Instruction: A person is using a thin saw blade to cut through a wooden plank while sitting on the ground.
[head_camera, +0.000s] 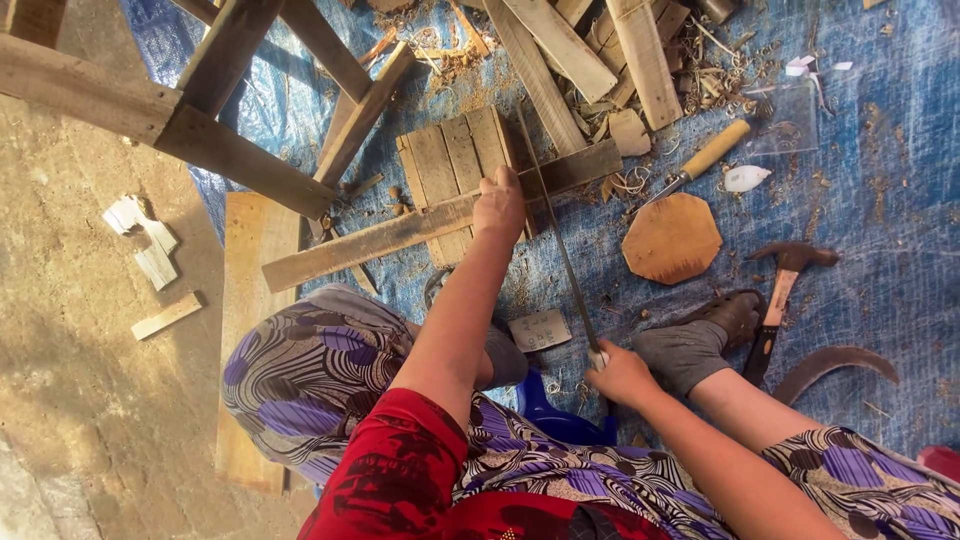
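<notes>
My left hand presses down on a long weathered wooden slat that lies across a small pallet-like board. My right hand grips the handle of a thin hand saw, whose narrow blade runs up past the left hand to the slat. I sit with patterned trousers and a grey shoe on a blue tarp.
An octagonal wooden piece, a wooden-handled chisel, a hammer and a curved sickle blade lie to the right. Offcuts and shavings pile up at the top. A wooden frame and a plank stand at left.
</notes>
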